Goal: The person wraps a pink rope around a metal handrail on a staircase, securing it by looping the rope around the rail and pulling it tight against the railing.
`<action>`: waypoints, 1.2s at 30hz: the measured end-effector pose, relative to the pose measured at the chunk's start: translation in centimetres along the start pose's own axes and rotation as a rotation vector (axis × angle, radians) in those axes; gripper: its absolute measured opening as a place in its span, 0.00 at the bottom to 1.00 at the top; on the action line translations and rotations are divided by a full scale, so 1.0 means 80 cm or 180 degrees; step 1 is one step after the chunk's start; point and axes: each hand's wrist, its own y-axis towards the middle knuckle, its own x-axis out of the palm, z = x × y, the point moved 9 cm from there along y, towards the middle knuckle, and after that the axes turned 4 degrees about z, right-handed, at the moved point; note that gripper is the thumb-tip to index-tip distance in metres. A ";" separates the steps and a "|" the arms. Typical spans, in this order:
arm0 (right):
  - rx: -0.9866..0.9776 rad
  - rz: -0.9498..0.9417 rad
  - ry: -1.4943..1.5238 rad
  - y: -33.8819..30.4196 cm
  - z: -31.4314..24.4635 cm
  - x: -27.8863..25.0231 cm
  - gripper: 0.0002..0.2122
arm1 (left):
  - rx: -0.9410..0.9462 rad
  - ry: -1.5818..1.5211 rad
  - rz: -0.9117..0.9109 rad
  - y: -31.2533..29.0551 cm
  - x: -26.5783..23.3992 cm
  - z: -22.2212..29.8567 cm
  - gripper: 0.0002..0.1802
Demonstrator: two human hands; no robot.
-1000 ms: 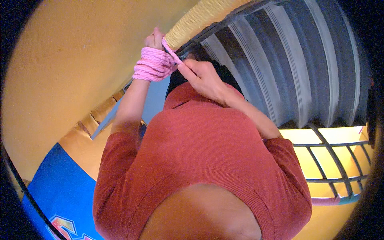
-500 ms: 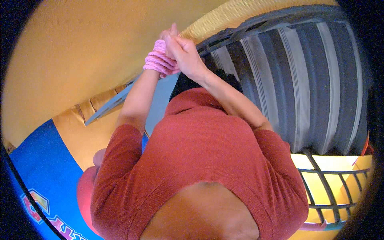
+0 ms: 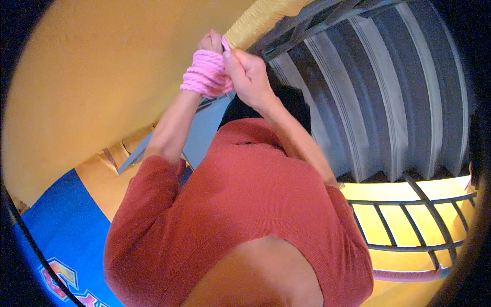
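A thick pink cord (image 3: 207, 74) is wound in several turns round my left hand and wrist. Above the coils shows the top of my left hand (image 3: 208, 42), its fingers drawn together; what may be inside them is hidden. Right beside it, my right hand (image 3: 250, 74) is closed on a strand of the same cord, thumb uppermost. The strand runs up from its grip past the left fingers. Both hands are held out in front of my red top (image 3: 250, 189).
Dark and light grey striped stairs (image 3: 378, 97) lie to the right. A black metal railing (image 3: 409, 245) crosses a bright yellow area at lower right. A yellow wall (image 3: 112, 77) stands on the left, above a blue printed panel (image 3: 66, 204).
My right hand has come away from over the left fingers, down and to the right, drawing a strand of cord. More coils show round the left hand. The view has turned slightly.
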 end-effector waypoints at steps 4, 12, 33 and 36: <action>-0.1097 -0.0335 -0.0757 -0.020 -0.025 0.007 0.12 | -0.0945 -0.2322 -0.0933 -0.007 0.048 -0.041 0.27; -0.1238 -0.0549 -0.0742 -0.034 -0.044 0.000 0.13 | -0.0196 -0.3573 -0.3619 0.007 0.073 0.040 0.35; -0.0393 0.0316 0.0178 0.003 -0.004 -0.062 0.13 | -0.1235 -0.2097 -0.1823 0.028 0.033 0.059 0.20; -0.0360 0.0183 0.0180 -0.003 0.003 -0.063 0.13 | -0.0832 -0.1873 -0.1480 0.032 0.032 0.081 0.19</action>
